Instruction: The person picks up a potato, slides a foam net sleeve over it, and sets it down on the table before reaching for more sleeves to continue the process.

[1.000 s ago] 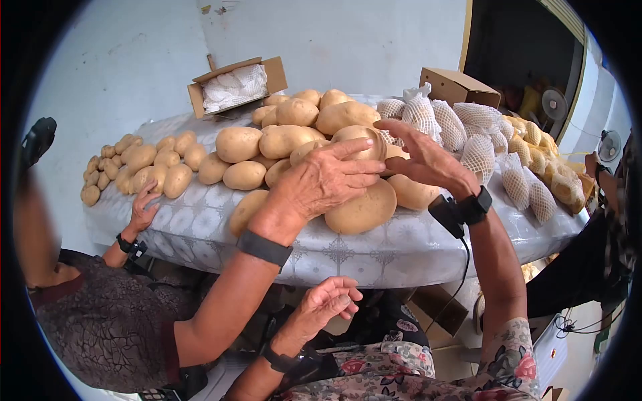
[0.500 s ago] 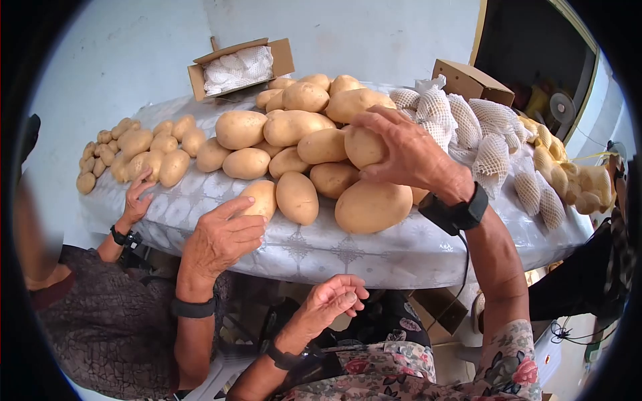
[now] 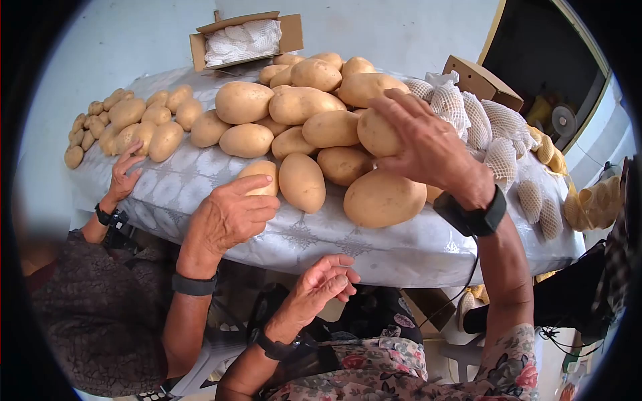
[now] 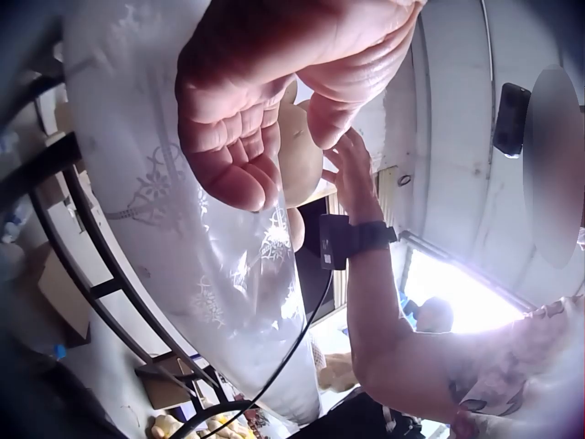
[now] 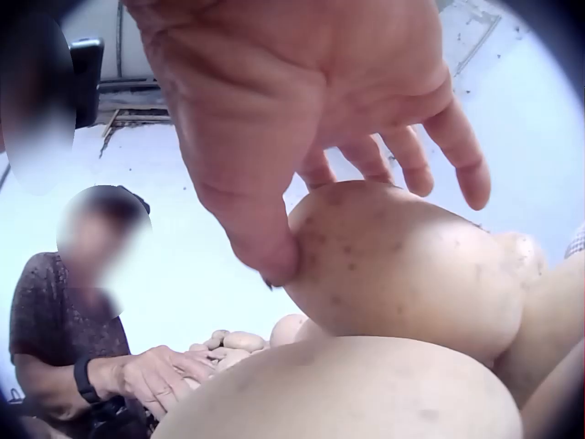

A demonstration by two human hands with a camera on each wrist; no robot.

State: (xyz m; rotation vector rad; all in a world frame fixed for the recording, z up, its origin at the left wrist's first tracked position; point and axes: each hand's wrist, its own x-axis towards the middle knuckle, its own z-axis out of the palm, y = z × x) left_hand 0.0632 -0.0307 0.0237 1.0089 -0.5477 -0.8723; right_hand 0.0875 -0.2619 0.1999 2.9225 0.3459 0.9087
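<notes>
My right hand (image 3: 428, 147) grips a potato (image 3: 379, 133) at the right end of the pile, palm above it. In the right wrist view the thumb presses the near end of this potato (image 5: 393, 265) while the spread fingers reach over its far side. A larger potato (image 3: 384, 198) lies just below, at the pile's front. My left hand (image 3: 315, 291) hangs in front of the table edge, its fingers loosely curled and holding nothing. In the left wrist view the relaxed left hand (image 4: 247, 110) appears palm side, the tablecloth (image 4: 155, 247) behind it.
Another person's hand (image 3: 231, 214) holds a front potato (image 3: 259, 175); their other hand (image 3: 124, 170) touches smaller potatoes (image 3: 164, 140). Net-wrapped potatoes (image 3: 501, 160) lie right. A carton of white netting (image 3: 244, 40) stands at the back, a closed carton (image 3: 485, 83) behind right.
My right hand's fingers have come down from stretched over the potato to gripping it. The other person's near hand has moved left to a front potato. My left hand stays put.
</notes>
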